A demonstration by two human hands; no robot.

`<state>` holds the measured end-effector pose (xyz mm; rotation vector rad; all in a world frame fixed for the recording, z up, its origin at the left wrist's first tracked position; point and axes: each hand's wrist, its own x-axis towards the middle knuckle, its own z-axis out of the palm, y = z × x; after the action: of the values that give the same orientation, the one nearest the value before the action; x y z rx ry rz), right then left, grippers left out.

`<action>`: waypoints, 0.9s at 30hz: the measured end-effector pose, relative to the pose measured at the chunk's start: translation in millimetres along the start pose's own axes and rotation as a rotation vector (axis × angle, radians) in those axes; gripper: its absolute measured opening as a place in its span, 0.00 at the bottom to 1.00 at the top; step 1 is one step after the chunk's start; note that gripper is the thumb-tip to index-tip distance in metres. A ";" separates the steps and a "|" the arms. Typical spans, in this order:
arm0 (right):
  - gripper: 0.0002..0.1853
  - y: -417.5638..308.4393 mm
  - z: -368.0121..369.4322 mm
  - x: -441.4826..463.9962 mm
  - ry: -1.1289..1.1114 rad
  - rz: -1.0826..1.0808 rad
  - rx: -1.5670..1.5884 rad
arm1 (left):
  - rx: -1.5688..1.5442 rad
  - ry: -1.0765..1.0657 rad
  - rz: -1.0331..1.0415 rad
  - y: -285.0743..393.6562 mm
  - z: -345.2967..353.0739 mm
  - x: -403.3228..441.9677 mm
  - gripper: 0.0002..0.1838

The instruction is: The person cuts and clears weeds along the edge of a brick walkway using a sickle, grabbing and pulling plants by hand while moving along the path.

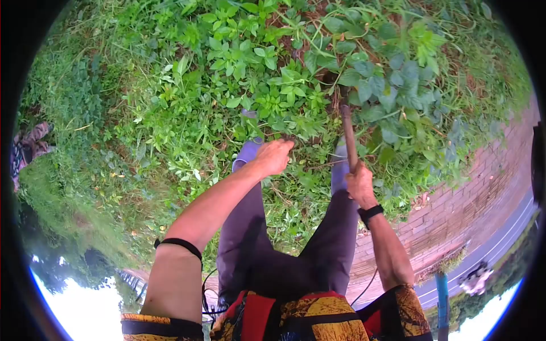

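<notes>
The right hand point(361, 183) is clenched around the lower part of a wooden handle point(348, 136), which slants away between 11 and 12 o'clock. Its far end runs in among the leaves beside a dark patch of soil point(331, 80); what lies beyond that end is hidden, so I cannot tell what it carries. At 5 o'clock from the same hand, a black wristband point(371, 213) circles the wrist. A purple right boot point(339, 170) stands close by at 10 o'clock, and a plant with broad, dark leaves point(392, 94) spreads between 12 and 1 o'clock. Between 9 and 10 o'clock, apart from the handle, the left hand point(274, 157) hangs over the greenery point(222, 128) with its fingers bent; I cannot tell whether they hold a stem or nothing. The purple left boot point(247, 152) shows just beside it at 9 o'clock, and a black arm strap point(179, 244) wraps the left arm between 7 and 8 o'clock. Farther out from the right hand, brick paving point(443, 213) curves along between 3 and 4 o'clock, with a grey road point(496, 248) past it at 4 o'clock. A pale, blurred shape point(476, 278) shows by the road between 4 and 5 o'clock, and a blue post point(442, 301) rises at 5 o'clock. Far off at 9 o'clock, another person point(33, 146) in patterned clothing appears at the edge of the view.
</notes>
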<state>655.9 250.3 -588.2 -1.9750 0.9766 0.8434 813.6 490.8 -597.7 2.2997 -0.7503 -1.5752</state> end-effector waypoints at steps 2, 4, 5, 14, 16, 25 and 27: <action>0.11 -11.2 25.9 14.4 -0.075 0.002 0.060 | -0.026 -0.023 -0.040 -13.2 3.9 31.3 0.28; 0.13 -3.8 50.4 27.3 -0.077 -0.172 -0.017 | 0.017 0.013 -0.020 -22.8 6.6 61.6 0.29; 0.14 -11.2 49.9 27.6 -0.103 -0.230 -0.056 | 0.036 0.026 -0.009 -27.3 11.4 76.7 0.30; 0.14 -11.8 9.7 52.9 -0.112 -0.251 -0.123 | 0.130 0.378 0.058 -66.9 20.9 196.0 0.36; 0.14 -15.3 16.1 70.5 -0.082 -0.220 -0.105 | 0.122 0.345 -0.001 -67.7 14.9 202.3 0.38; 0.11 52.3 107.4 121.1 -0.111 -0.199 -0.003 | 0.116 0.349 0.121 -78.2 19.3 208.3 0.45; 0.10 28.1 104.5 96.2 -0.255 0.045 0.172 | 0.147 0.329 0.152 -77.1 15.7 216.8 0.47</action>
<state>656.2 294.0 -726.2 -1.6588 0.9142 0.9760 881.0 438.3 -811.9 2.4520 -0.9516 -1.0722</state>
